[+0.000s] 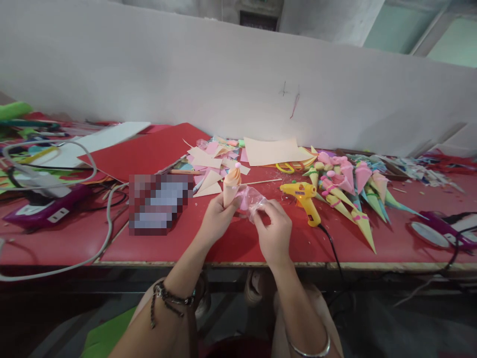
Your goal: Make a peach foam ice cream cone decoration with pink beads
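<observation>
My left hand (217, 217) is closed around a cream foam ice cream cone (231, 189), held upright with an orange swirl and a small pinkish ball on top. Beside the cone, my right hand (274, 229) pinches a crumpled clear plastic bag (255, 200) with something pink in it. The bag reaches across to the left thumb; whether the left hand grips it too, I cannot tell. To the right lies a yellow hot glue gun (303, 199), apart from both hands, its nozzle pointing left.
Finished foam cones (357, 199) are piled right of the glue gun. Foam scraps (208, 159) and a cream sheet (272, 150) lie behind my hands. A red sheet (149, 151), a blurred-out flat object (160, 204) and a purple power strip (44, 211) with cables occupy the left.
</observation>
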A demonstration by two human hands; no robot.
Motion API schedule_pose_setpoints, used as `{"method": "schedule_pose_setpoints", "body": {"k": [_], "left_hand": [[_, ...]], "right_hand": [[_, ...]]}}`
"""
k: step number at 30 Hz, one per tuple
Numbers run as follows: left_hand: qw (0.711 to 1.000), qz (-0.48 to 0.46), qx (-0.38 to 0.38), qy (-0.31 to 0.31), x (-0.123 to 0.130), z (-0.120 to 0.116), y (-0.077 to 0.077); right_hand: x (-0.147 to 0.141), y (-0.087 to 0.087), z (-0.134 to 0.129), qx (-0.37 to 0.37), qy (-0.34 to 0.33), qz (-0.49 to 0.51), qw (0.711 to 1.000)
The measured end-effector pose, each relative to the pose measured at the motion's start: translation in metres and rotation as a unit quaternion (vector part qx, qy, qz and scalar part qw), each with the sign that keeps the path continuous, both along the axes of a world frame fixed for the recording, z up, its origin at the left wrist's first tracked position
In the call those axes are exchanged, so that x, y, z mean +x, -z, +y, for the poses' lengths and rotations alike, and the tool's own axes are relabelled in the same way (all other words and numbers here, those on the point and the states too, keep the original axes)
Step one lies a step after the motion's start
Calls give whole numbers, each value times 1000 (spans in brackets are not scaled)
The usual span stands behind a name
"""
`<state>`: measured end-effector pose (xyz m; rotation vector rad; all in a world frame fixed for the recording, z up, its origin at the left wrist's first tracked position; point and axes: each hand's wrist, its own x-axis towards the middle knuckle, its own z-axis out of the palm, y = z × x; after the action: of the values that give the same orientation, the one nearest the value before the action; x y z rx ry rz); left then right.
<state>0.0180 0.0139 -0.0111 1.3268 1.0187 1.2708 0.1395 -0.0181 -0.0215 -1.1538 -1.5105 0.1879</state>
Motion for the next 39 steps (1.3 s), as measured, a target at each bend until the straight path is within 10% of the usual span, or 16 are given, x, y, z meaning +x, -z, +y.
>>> {"method": "schedule_pose_setpoints", "body": {"k": [11, 39], "left_hand": [[992, -85, -91, -31, 7, -1, 5], [996, 43, -79, 16, 29, -12, 8]], "right_hand": [[7, -6, 3, -64, -17, 333, 941], [12, -11, 2, -51, -36, 331, 942]]}}
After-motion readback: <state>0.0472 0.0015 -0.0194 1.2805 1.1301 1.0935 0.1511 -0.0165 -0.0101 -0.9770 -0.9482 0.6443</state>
